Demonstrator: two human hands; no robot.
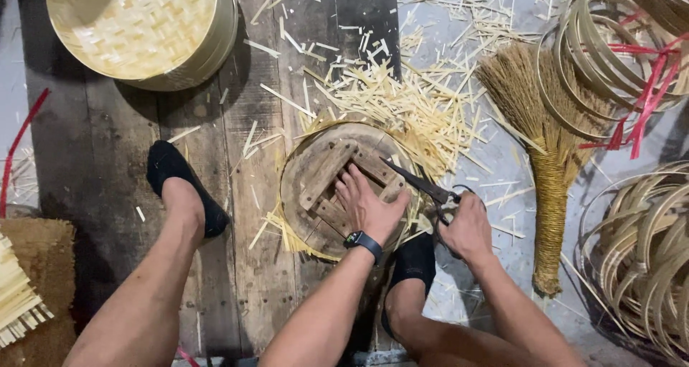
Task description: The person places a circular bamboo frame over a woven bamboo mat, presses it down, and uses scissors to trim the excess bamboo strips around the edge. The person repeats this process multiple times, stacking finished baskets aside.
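Seated on the plank floor (pixel 237 281), I press my left hand (pixel 367 208) flat and open on a round wooden mould (pixel 316 173) between my feet, pinning it so the straw-coloured strips poking from under its edge hold steady. My right hand (pixel 468 229) is closed around the handles of dark shears (pixel 420 185), blades angled in at the mould's right rim. Cut slivers (pixel 409 109) lie heaped just beyond it, a broom (pixel 538 144) to the right, a finished woven basket (pixel 140 26) far left.
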